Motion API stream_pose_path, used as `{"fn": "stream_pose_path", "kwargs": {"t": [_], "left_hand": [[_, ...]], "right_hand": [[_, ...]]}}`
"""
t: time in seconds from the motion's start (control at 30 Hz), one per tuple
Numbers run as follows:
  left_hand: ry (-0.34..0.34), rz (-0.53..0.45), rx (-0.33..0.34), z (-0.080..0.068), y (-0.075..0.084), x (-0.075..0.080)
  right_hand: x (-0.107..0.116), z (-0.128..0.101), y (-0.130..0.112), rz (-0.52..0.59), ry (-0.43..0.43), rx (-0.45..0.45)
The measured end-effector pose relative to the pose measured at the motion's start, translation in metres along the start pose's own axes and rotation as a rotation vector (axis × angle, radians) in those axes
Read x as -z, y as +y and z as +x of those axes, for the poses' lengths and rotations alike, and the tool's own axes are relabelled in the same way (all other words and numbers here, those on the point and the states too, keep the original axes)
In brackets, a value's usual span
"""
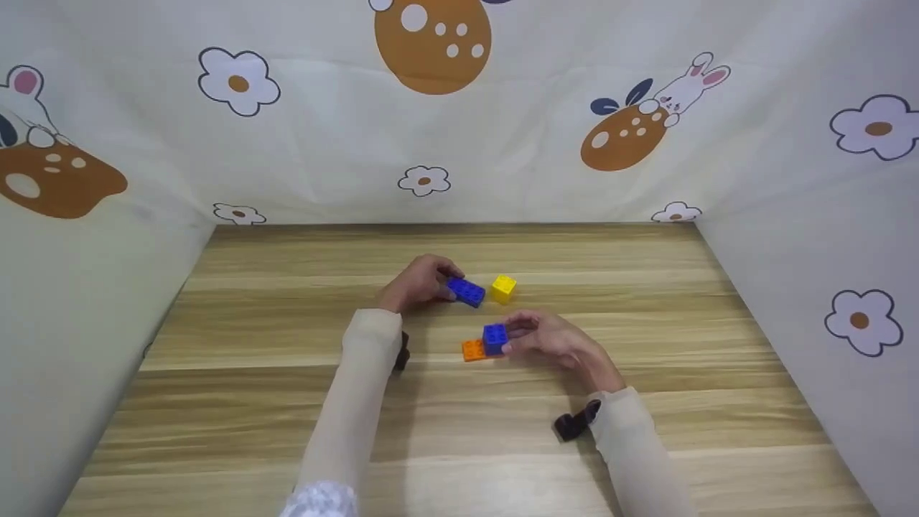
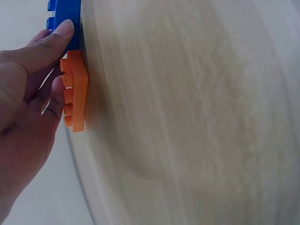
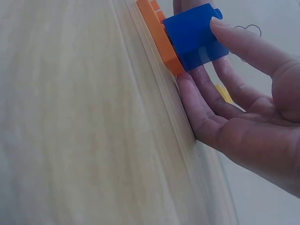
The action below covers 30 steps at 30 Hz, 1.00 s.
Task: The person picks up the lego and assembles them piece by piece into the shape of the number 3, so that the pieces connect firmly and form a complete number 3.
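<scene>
The small blue brick [image 1: 495,337] sits on the orange brick [image 1: 472,350] on the bench [image 1: 287,402], right at the fingertips of the right hand [image 1: 556,343]; both look like light, hard, smooth plastic, best taken by their flat sides. That grip is narrowly parted, thumb and fingers pinching the small blue brick. The left hand [image 1: 418,283] curls round one end of a long blue brick [image 1: 467,291]; a yellow brick [image 1: 503,288] stands just beyond it.
</scene>
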<state>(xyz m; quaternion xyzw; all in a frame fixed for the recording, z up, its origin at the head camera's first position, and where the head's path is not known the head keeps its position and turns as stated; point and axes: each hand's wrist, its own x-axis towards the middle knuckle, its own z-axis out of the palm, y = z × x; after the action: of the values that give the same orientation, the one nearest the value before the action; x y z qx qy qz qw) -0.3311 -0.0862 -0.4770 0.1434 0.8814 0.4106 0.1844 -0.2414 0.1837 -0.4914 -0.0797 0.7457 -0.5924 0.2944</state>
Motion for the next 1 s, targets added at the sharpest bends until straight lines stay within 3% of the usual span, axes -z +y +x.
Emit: {"fn": "stream_pose_path", "kwargs": {"t": [0.43,0.8,1.0], "left_hand": [[0.077,-0.132,0.028,-0.024,-0.002,0.013],[0.123,-0.074,-0.117,-0.043,0.008,0.015],[0.154,-0.077,-0.112,-0.053,0.018,0.017]], "right_hand": [[-0.001,-0.001,0.0,0.018,-0.007,-0.013],[0.0,0.0,0.0,0.017,0.006,-0.03],[0.0,0.0,0.0,0.003,0.015,-0.033]]}}
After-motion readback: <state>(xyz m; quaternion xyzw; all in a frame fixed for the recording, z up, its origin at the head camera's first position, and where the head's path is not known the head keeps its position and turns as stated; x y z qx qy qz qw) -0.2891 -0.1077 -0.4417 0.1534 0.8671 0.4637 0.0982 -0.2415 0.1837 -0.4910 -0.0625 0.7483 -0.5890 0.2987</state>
